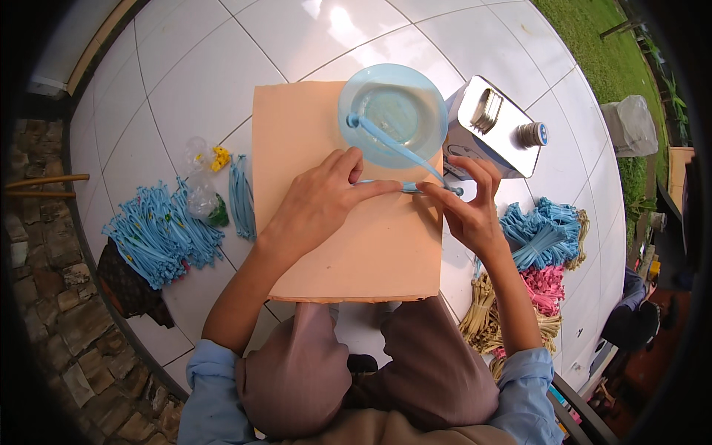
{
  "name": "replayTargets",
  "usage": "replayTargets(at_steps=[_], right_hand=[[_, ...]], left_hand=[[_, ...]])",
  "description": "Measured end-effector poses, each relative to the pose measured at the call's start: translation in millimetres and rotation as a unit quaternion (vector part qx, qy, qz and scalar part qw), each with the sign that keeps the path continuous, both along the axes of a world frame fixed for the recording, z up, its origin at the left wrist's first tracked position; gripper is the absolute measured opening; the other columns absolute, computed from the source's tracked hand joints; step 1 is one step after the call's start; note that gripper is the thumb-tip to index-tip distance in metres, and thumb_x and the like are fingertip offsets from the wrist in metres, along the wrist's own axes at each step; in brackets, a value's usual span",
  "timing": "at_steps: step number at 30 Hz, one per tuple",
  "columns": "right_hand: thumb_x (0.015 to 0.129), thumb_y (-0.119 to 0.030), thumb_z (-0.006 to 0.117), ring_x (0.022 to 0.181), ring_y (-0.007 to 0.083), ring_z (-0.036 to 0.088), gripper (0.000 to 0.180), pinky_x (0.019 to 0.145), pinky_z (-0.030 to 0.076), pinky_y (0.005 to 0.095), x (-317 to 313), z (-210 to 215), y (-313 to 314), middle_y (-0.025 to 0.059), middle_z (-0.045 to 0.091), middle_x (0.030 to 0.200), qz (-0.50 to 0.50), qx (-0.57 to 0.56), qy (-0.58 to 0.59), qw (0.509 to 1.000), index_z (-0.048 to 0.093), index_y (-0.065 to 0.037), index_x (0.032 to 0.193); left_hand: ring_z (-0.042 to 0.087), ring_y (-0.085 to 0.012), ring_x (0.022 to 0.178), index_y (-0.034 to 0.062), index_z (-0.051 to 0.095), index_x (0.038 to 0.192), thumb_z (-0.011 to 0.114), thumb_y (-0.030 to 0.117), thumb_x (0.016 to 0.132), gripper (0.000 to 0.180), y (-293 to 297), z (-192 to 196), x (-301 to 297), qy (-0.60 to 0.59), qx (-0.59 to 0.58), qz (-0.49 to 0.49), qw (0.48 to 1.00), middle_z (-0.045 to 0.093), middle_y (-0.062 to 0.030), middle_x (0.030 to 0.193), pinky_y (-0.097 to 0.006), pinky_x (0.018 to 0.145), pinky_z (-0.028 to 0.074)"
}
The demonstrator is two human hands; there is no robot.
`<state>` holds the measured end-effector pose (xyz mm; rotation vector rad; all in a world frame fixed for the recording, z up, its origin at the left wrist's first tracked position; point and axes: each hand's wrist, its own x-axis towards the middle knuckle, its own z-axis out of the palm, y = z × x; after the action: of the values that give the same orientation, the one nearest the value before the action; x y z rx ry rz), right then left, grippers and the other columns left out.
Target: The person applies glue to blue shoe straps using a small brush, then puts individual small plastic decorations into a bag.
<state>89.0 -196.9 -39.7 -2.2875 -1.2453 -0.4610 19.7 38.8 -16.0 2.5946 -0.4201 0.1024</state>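
A thin light-blue strap (pixel 410 187) runs between my two hands, low over a peach-coloured board (pixel 348 252). My left hand (pixel 319 189) pinches one end, its index finger stretched along the strap and the other fingers curled. Thumb and fingertips of my right hand (pixel 471 204) close on the other end, near a small round knob. A second light-blue strap (pixel 393 144), knobbed at its end, lies across the rim of a clear blue glass plate (pixel 348 148) and reaches down to my right fingers. Whether the two straps are joined there is hidden.
Right of the plate stands a metal can (pixel 512 115) with a screw cap. Blue strap bundles (pixel 159 233) and small clear bags (pixel 200 196) lie left of the board. Blue (pixel 541 230), pink (pixel 544 288) and tan bundles (pixel 482 315) lie at right on the white tiles (pixel 200 89).
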Motion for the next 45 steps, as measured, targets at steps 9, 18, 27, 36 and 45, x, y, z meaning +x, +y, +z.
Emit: replayTargets(at_steps=[9, 18, 27, 36, 45], right_hand=[[0.064, -0.01, 0.072, 0.11, 0.028, 0.041, 0.037, 0.092, 0.035, 0.044, 4.2, -3.9, -0.1, 0.0069, 0.047, 0.121, 0.019, -0.016, 0.005, 1.0, 0.066, -0.023, 0.098], [0.063, 0.009, 0.066, 0.09, 0.0291, 0.053, 0.046, 0.076, 0.046, 0.0378, -8.0, -2.3, 2.1, 0.0101, 0.056, 0.097, 0.008, 0.07, 0.127, 0.989, 0.062, -0.011, 0.104], [0.069, 0.014, 0.058, 0.085, 0.0253, 0.057, 0.04, 0.071, 0.048, 0.034, -62.3, 68.7, -38.3, 0.0107, 0.058, 0.093, -0.042, 0.09, 0.116, 0.988, 0.061, -0.006, 0.103], [0.083, 0.0, 0.061, 0.075, 0.0109, 0.06, 0.033, 0.065, 0.052, 0.027, -102.1, 244.5, 34.7, 0.0078, 0.062, 0.084, 0.107, 0.195, 0.368, 0.903, 0.052, -0.003, 0.114], [0.083, -0.017, 0.066, 0.069, 0.0197, 0.064, 0.048, 0.06, 0.051, 0.0272, -129.3, 262.0, 204.2, 0.0126, 0.06, 0.082, 0.167, 0.353, 0.365, 0.845, 0.037, 0.002, 0.115]], left_hand=[[0.054, -0.0208, 0.092, 0.0272, 0.064, 0.11, 0.053, 0.007, 0.077, 0.04, 1.5, -2.6, 4.4, -0.01, 0.028, -0.018, 0.999, 0.049, -0.0075, 0.093, -0.033, 0.076, 0.05], [0.053, -0.0192, 0.077, 0.0228, 0.064, 0.11, 0.058, 0.008, 0.076, 0.038, 3.7, -0.6, -3.0, 0.012, -0.016, -0.013, 1.0, 0.043, -0.006, 0.081, -0.031, 0.066, 0.047], [0.053, -0.0162, 0.075, 0.0071, 0.056, 0.092, 0.064, 0.014, 0.082, 0.014, -17.0, 47.7, -39.7, 0.121, -0.268, 0.0, 0.956, 0.051, -0.0034, 0.082, -0.028, 0.067, 0.045], [0.041, -0.0157, 0.078, 0.0065, 0.039, 0.083, 0.062, 0.014, 0.083, 0.025, 14.5, 129.3, -113.1, -0.283, -0.246, 0.31, 0.874, 0.04, -0.0044, 0.084, -0.028, 0.074, 0.039], [0.055, -0.0173, 0.09, 0.0026, 0.049, 0.099, 0.058, 0.014, 0.088, 0.018, 37.9, 183.8, -177.9, -0.198, -0.336, 0.24, 0.889, 0.057, -0.008, 0.091, -0.03, 0.08, 0.043]])
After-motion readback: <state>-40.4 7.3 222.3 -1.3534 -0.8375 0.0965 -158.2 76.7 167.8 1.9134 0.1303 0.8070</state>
